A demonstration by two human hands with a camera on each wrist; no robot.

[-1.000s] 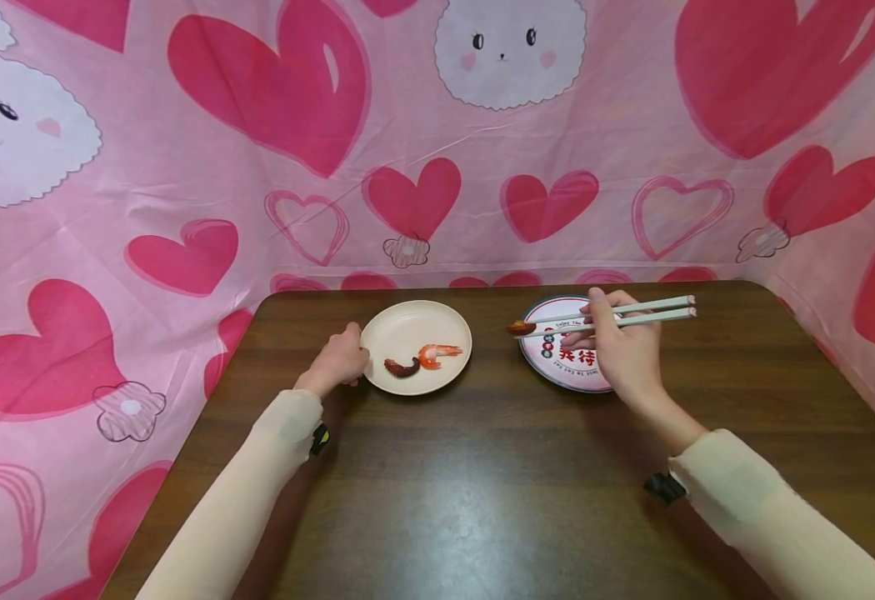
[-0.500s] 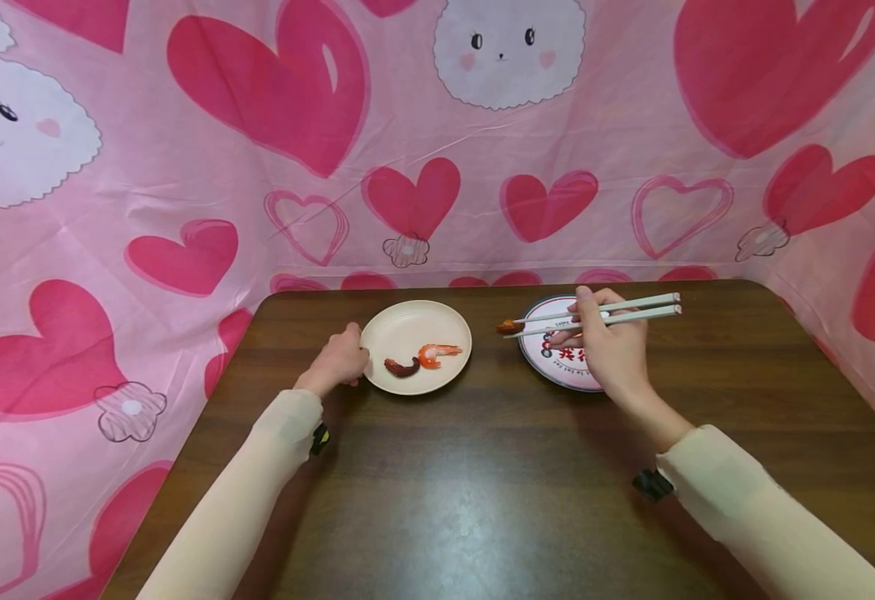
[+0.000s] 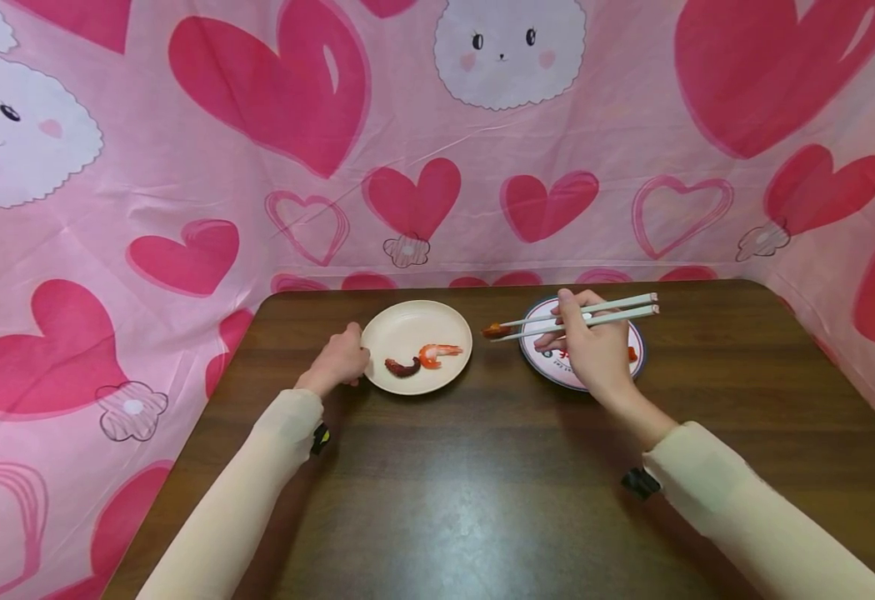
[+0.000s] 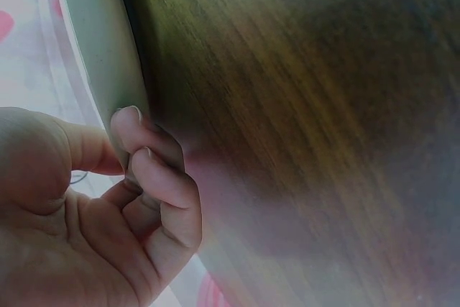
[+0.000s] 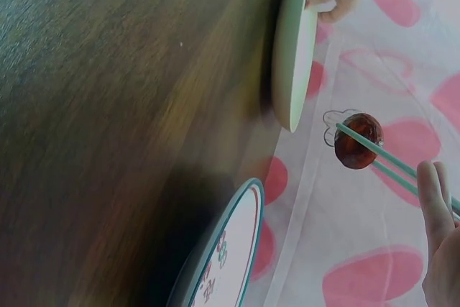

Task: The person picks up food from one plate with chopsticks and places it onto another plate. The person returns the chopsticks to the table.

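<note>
Food (image 3: 496,332), one glossy brown piece, hangs in the air just right of the cream plate (image 3: 407,321), over the table (image 3: 437,483) and not yet above the plate's rim. Two pale chopsticks (image 3: 636,313) pinch it near their tips, nearly parallel, parted only by the piece's thickness. The right hand (image 3: 595,348) grips them around the middle, farther right of the plate. On the plate, toward its near side, lie a curled dark piece (image 3: 405,367) and an orange prawn (image 3: 437,357), touching or nearly so. The left hand (image 3: 342,358) pinches the plate's left rim, thumb and fingers closed with only the rim between. Well to the plate's right sits a patterned dish (image 3: 537,358), partly hidden under the right hand, with a bit of red food (image 3: 632,354) at its far right.

The shiny surface looks slick, so a loosened squeeze or crossing tips could drop the piece onto the table right of the plate. Coming in low, it might catch the plate's rim or knock the prawn; a lift by the left hand could tilt the plate and slide its contents.
</note>
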